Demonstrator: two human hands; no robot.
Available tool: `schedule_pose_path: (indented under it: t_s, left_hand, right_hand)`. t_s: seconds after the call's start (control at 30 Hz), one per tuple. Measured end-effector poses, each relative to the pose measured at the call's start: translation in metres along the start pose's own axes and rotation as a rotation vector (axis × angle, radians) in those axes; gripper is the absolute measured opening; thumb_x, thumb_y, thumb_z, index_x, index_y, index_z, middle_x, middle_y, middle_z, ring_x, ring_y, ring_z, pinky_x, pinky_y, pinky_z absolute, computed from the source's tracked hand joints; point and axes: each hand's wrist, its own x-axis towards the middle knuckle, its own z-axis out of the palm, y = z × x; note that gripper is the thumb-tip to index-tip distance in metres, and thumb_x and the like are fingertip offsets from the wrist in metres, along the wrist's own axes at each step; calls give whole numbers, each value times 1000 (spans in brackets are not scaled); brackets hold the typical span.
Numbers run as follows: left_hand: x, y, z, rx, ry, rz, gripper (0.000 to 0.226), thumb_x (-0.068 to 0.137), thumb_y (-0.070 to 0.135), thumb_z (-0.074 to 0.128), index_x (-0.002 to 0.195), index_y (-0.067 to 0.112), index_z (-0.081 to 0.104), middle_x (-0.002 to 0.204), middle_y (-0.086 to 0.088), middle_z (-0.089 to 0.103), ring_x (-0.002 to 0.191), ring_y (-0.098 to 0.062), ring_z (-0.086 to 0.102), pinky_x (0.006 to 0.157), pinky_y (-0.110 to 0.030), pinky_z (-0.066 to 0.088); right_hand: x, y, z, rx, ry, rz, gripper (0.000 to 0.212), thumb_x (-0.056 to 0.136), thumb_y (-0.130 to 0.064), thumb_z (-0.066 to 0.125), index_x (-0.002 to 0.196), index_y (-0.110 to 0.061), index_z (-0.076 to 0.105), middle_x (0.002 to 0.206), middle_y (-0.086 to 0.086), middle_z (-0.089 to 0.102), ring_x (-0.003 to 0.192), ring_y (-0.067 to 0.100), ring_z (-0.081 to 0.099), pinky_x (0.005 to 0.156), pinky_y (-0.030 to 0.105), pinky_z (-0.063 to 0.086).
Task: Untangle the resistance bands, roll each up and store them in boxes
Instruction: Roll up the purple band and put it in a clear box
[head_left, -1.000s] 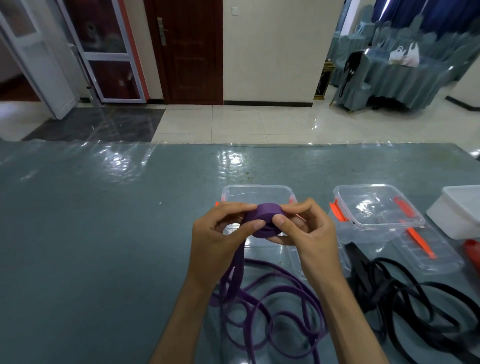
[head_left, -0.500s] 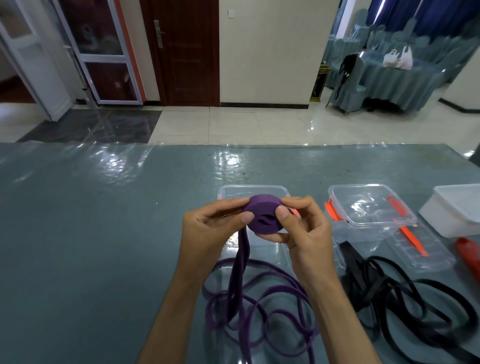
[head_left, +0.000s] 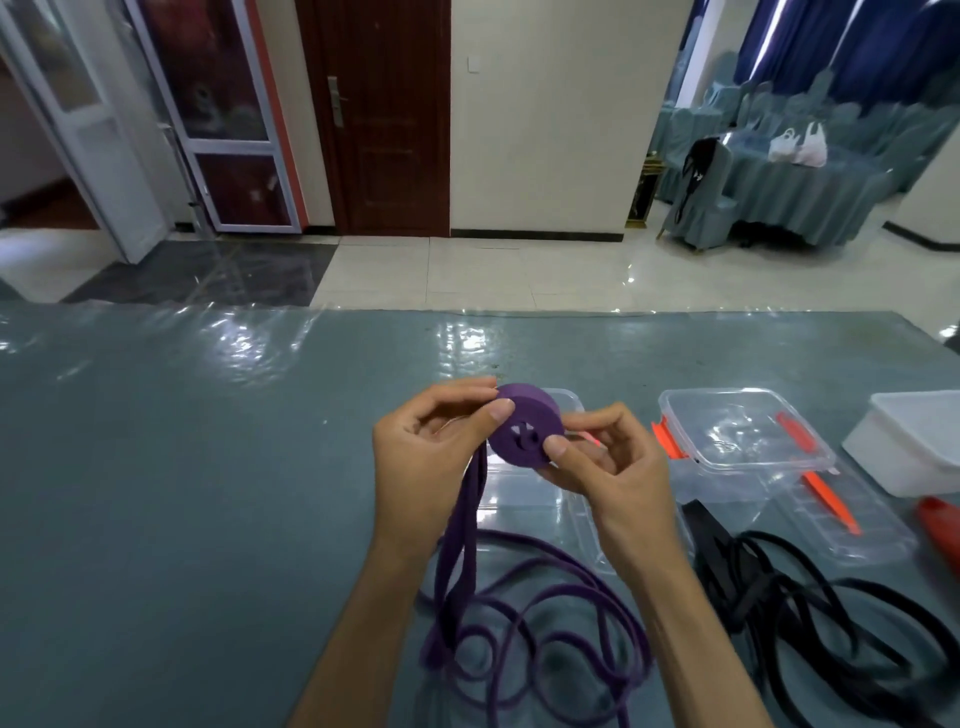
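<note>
A purple resistance band is partly wound into a thick roll (head_left: 524, 431) that I hold above the table. My left hand (head_left: 426, 457) pinches the roll's left edge with thumb and fingers. My right hand (head_left: 608, 462) pinches its right side, thumb on the face. The band's loose tail (head_left: 519, 623) hangs from the roll down to the table and lies in several loops. A black resistance band (head_left: 810, 618) lies tangled at the right. A clear open box (head_left: 566, 405) sits behind the roll, mostly hidden by my hands.
A second clear box (head_left: 743, 431) with orange clips stands to the right, its lid (head_left: 852, 519) lying in front. A white box (head_left: 919, 447) and a red object (head_left: 940, 525) sit at the right edge. The table (head_left: 182, 493) has a shiny grey-green cover.
The roll has turned in my hands and grown a little thicker. Its flat face now points toward me, and the tail has been drawn up from the loops.
</note>
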Motion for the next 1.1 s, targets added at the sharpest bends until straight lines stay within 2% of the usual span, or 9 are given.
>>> schedule_pose_path:
  t_s: [0.1, 0.17, 0.3, 0.43, 0.57, 0.67, 0.83, 1.0, 1.1]
  left_hand:
    - [3, 3, 7, 74, -19, 53, 24, 81, 20, 85, 105, 16, 84, 109, -3, 77, 104, -21, 76, 91, -23, 58]
    - [6, 9, 10, 38, -59, 17, 29, 83, 19, 83, 112, 19, 83, 112, -5, 77, 107, -21, 76, 92, -22, 57]
    - [21, 30, 14, -18, -95, 54, 27, 79, 23, 87, 106, 23, 83, 105, -5, 81, 99, -19, 78, 85, -20, 59]
    - [29, 41, 23, -76, -34, 54, 21, 73, 19, 90, 92, 20, 82, 94, -9, 82, 90, -21, 80, 80, -22, 60]
    - [32, 44, 26, -91, -14, 52, 28, 77, 24, 86, 106, 23, 84, 109, -9, 81, 105, -22, 77, 91, -23, 58]
    - [39, 50, 21, -79, -85, 52, 34, 79, 23, 84, 113, 26, 83, 115, -6, 80, 110, -20, 76, 92, -20, 57]
    - [48, 49, 11, -41, -6, 55, 24, 71, 19, 91, 94, 18, 83, 96, -9, 82, 91, -22, 80, 79, -22, 61]
    - [41, 33, 7, -74, 23, -64, 27, 71, 30, 95, 92, 18, 82, 98, -12, 82, 92, -23, 80, 80, -21, 60]
    - [37, 29, -1, -7, -46, -54, 29, 77, 31, 91, 101, 17, 83, 103, -10, 82, 100, -23, 79, 85, -20, 58]
  right_hand:
    - [5, -14, 5, 51, 12, -86, 27, 85, -18, 83, 110, -26, 77, 111, 1, 79, 102, 24, 78, 79, 34, 64]
    - [10, -18, 10, 92, 31, -114, 26, 88, -16, 80, 112, -25, 78, 112, 4, 79, 105, 25, 78, 82, 34, 64]
    - [19, -28, 19, 152, 0, -97, 17, 87, -12, 83, 97, -22, 75, 107, 5, 79, 99, 24, 78, 77, 38, 65]
    - [34, -47, 22, 84, -20, -139, 22, 80, -14, 86, 82, -28, 69, 95, 0, 78, 88, 20, 79, 66, 38, 65]
    - [44, -60, 33, 130, -41, -217, 27, 83, -14, 82, 105, -28, 78, 100, 1, 77, 94, 20, 78, 70, 38, 66]
    - [48, -57, 40, 197, -55, -216, 21, 87, -11, 78, 101, -26, 79, 103, 1, 79, 96, 21, 78, 70, 34, 65]
    - [53, -48, 32, 48, -99, -140, 24, 81, -12, 87, 86, -23, 66, 100, 15, 79, 92, 32, 79, 77, 49, 67]
    - [52, -40, 26, 25, -60, -142, 40, 79, -23, 88, 116, -25, 73, 106, 10, 77, 93, 25, 78, 73, 41, 66]
    - [45, -25, 27, 62, -36, -143, 35, 82, -23, 86, 115, -23, 76, 112, 7, 78, 98, 27, 79, 76, 38, 65]
